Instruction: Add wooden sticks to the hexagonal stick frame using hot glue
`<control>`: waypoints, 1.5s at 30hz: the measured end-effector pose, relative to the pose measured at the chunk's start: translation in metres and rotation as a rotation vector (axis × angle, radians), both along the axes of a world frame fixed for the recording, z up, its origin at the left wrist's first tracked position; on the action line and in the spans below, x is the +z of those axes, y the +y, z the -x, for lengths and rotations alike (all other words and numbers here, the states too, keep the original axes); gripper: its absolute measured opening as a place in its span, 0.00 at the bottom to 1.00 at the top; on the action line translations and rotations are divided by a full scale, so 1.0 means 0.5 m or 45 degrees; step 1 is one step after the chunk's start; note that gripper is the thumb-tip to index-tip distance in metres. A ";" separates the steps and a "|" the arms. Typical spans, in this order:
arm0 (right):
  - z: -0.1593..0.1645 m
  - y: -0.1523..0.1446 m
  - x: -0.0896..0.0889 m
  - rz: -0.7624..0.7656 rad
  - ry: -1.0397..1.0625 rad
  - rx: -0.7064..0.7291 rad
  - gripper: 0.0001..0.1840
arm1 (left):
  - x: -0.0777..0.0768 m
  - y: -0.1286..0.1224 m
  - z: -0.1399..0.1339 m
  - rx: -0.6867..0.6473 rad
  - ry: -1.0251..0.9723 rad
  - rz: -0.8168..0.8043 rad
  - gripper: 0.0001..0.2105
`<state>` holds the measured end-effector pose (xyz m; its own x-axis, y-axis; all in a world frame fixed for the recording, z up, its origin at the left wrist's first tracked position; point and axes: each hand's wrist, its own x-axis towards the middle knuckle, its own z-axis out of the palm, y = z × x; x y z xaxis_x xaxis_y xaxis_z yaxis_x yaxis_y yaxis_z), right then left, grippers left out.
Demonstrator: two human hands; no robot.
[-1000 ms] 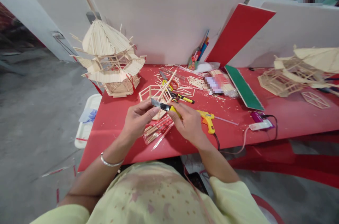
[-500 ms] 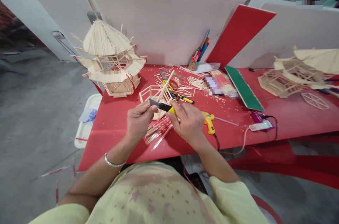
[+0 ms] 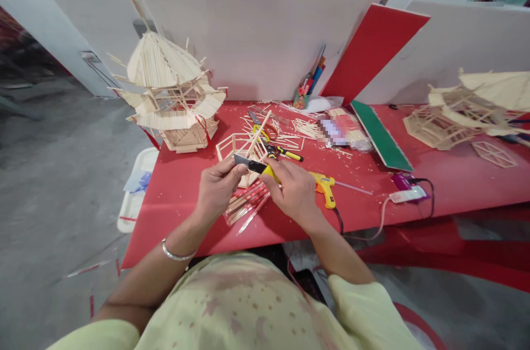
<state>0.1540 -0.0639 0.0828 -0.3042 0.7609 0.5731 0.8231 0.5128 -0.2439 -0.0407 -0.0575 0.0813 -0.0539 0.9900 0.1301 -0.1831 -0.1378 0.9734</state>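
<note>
Above the red table, a utility knife with a yellow and black handle is gripped in my right hand. Its blade points left and reaches the fingertips of my left hand. Those fingers are pinched together at the blade's end; whatever is between them is hidden. Behind and below the knife sits a small open framework of wooden sticks, partly covered by my hands. Packs of sticks in clear and red wrapping lie just under my hands.
A stick pagoda model stands at left, another model at right. A yellow glue gun lies right of my hand, its cord over the front edge. Scissors, pliers, loose sticks and a green board lie farther back.
The whole view shifts slightly. Both hands and the knife stay in nearly the same pose over the table.
</note>
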 end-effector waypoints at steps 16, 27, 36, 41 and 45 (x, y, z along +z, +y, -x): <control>-0.036 0.010 0.039 0.613 0.499 0.424 0.19 | -0.002 0.003 0.008 -0.077 -0.112 0.151 0.16; -0.007 0.002 0.014 0.411 0.327 0.320 0.19 | 0.003 -0.007 0.003 -0.077 0.222 0.007 0.17; 0.016 0.006 0.005 0.272 0.181 0.211 0.21 | 0.011 -0.014 -0.008 -0.023 0.331 -0.025 0.15; 0.026 0.003 0.005 0.236 0.095 0.102 0.22 | 0.005 -0.014 -0.017 -0.016 0.313 -0.017 0.15; 0.028 0.004 0.002 0.132 0.007 0.023 0.24 | 0.005 -0.016 -0.017 -0.020 0.308 -0.025 0.15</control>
